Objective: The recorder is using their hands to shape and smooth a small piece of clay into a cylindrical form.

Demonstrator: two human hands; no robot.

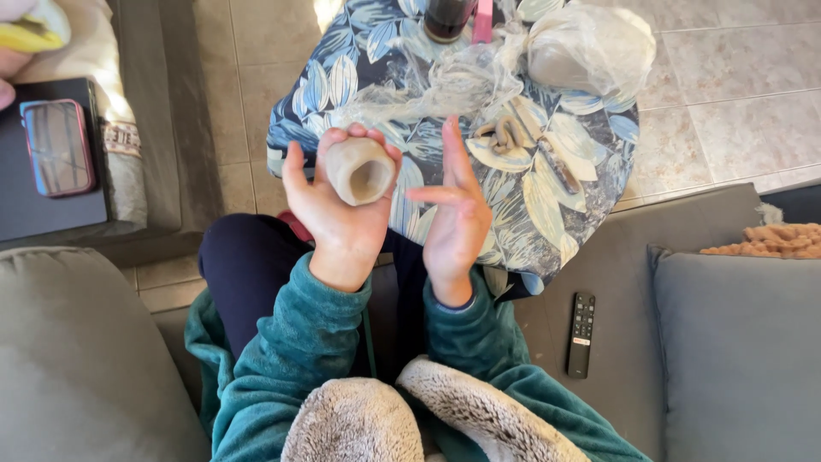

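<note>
Your left hand (338, 205) is wrapped around a small clay cup (360, 170), fingers curled over its top rim and thumb pressed against its left side, so the hollow opening faces up toward you. You hold the cup in the air above your lap, just off the near-left edge of the small table (590, 162) with the blue leaf-print cloth. Your right hand (453, 218) is just beside the cup and holds nothing: the palm is turned toward it, the fingers are stretched wide and straight, and the thumb points at the cup without quite touching it.

On the table, a short coil of clay (505, 135) lies near the middle, with a thin stick-like tool (552, 158) just to its right. A crumpled sheet of clear plastic (436, 85) spreads along the far side, and a lump wrapped in plastic (581, 51) sits at the far-right corner. A dark bottle (448, 17) stands at the far edge.

You wear teal sleeves (282, 342) with a fleecy lining. A black remote control (581, 334) lies on the grey sofa (77, 359) to your right, beside a grey cushion (735, 342). At the far left, a phone (58, 145) in a pink case rests on a dark surface.
</note>
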